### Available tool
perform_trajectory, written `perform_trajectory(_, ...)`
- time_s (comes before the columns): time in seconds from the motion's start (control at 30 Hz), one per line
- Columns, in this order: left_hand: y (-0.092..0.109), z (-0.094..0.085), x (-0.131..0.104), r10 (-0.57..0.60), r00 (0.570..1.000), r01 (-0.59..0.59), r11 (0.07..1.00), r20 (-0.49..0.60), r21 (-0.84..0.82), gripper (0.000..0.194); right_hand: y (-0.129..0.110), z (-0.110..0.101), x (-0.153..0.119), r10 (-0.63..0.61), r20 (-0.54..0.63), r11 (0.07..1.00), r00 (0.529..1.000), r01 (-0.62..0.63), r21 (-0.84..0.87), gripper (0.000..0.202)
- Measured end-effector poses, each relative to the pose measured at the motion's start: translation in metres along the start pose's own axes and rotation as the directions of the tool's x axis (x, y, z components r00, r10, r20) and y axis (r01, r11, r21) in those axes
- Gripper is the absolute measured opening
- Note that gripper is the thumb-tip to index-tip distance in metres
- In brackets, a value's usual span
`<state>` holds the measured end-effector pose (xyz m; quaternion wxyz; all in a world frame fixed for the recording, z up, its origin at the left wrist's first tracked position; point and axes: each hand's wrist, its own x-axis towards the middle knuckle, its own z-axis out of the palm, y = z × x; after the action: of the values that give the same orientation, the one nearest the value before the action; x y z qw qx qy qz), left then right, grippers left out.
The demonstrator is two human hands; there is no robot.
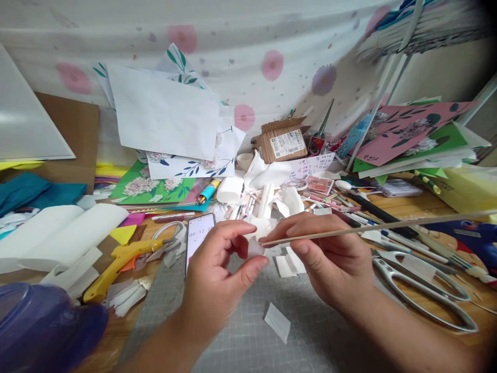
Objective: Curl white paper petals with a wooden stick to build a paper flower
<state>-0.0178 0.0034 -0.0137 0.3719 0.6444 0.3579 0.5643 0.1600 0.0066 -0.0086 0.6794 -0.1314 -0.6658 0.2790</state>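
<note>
My right hand [330, 256] is closed round a long thin wooden stick [388, 225], pinched near its left end between thumb and fingers. The stick runs out to the right edge of view. At its tip is a small piece of white paper [255, 248]. My left hand [221, 264] curves around that paper, thumb and forefinger apart; whether its inner fingers touch the paper is hard to see. Beneath both hands lies a grey cutting mat [233, 331]. A loose white paper strip [277, 322] rests on it, with more white pieces [288, 264] farther back.
A phone [200, 233] showing a timer lies behind my left hand. Yellow glue gun [128, 259] and purple container [42, 326] stand left. Large scissors [423, 290] lie right. Pens, papers and a cardboard box [283, 142] crowd the back.
</note>
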Motion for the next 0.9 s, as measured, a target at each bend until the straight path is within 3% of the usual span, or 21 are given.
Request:
perform_trajectory(0.17, -0.0012, -0.0041, -0.0014, -0.166, 0.978, 0.187, 0.966, 0.123, -0.179, 0.039, 0.0000, -0.0018, 0.0007, 0.042, 0.005, 0.992, 0.999, -0.042, 0.120, 0.022)
perform_trajectory(0.3, -0.0027, -0.0055, 0.0002, -0.277, 0.939, 0.329, 0.898, 0.206, -0.293, 0.027, 0.0001, -0.0025, -0.0004, 0.039, 0.024, 0.987, 0.999, -0.042, 0.153, 0.021)
perform_trajectory(0.37, -0.0027, -0.0056, 0.0017, -0.276, 0.936, 0.336, 0.887, 0.220, -0.318, 0.016, 0.0008, -0.0027, -0.0015, 0.049, 0.033, 0.986, 0.998, -0.054, 0.160, 0.020)
perform_trajectory(0.57, 0.0001, -0.0040, 0.0047, -0.147, 0.975, 0.197, 0.921, 0.167, -0.337, 0.005, 0.0031, -0.0032, -0.0013, 0.133, 0.024, 0.957, 0.991, -0.135, 0.257, 0.014)
perform_trajectory(0.73, 0.0027, -0.0033, 0.0008, -0.219, 0.952, 0.289, 0.876, 0.216, -0.386, 0.005, 0.0026, -0.0035, 0.0014, 0.183, 0.012, 0.934, 0.983, -0.178, 0.309, 0.012)
perform_trajectory(0.9, 0.0030, -0.0032, 0.0003, -0.274, 0.941, 0.331, 0.860, 0.198, -0.387, 0.003, 0.0028, -0.0028, 0.0021, 0.162, 0.021, 0.938, 0.987, -0.160, 0.306, 0.013)
